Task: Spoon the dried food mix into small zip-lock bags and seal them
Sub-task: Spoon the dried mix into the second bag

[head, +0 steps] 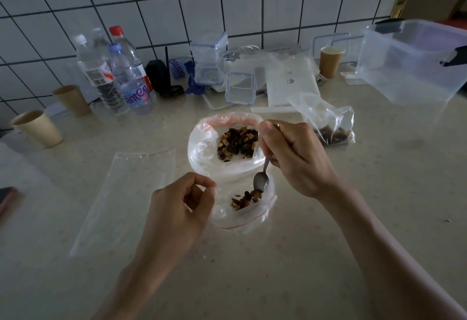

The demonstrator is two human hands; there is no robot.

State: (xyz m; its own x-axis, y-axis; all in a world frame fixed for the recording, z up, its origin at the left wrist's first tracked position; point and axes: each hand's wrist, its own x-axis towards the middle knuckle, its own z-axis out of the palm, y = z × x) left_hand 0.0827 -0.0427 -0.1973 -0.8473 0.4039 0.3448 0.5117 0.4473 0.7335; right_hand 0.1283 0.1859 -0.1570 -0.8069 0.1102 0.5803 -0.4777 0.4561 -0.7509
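Note:
A large clear bag (202, 148) stands open in the middle of the counter with the dried food mix (237, 143) of nuts and raisins inside. In front of it a small zip-lock bag (242, 215) with a red line is open, and some mix lies in it. My left hand (182, 208) pinches the left rim of this small bag. A metal spoon (261, 180) is gripped in my right hand (295, 158), its bowl tipped down into the small bag's mouth. Another small bag (328, 122) holding mix lies to the right. An empty zip-lock bag (126, 193) lies flat on the left.
Water bottles (121, 77) and paper cups (38, 127) stand at the back left. Small clear lidded boxes (240, 87) and a white box (290, 82) crowd the back by the tiled wall. A big clear storage tub (409, 59) sits at the right. A dark object (7, 198) lies at the left edge.

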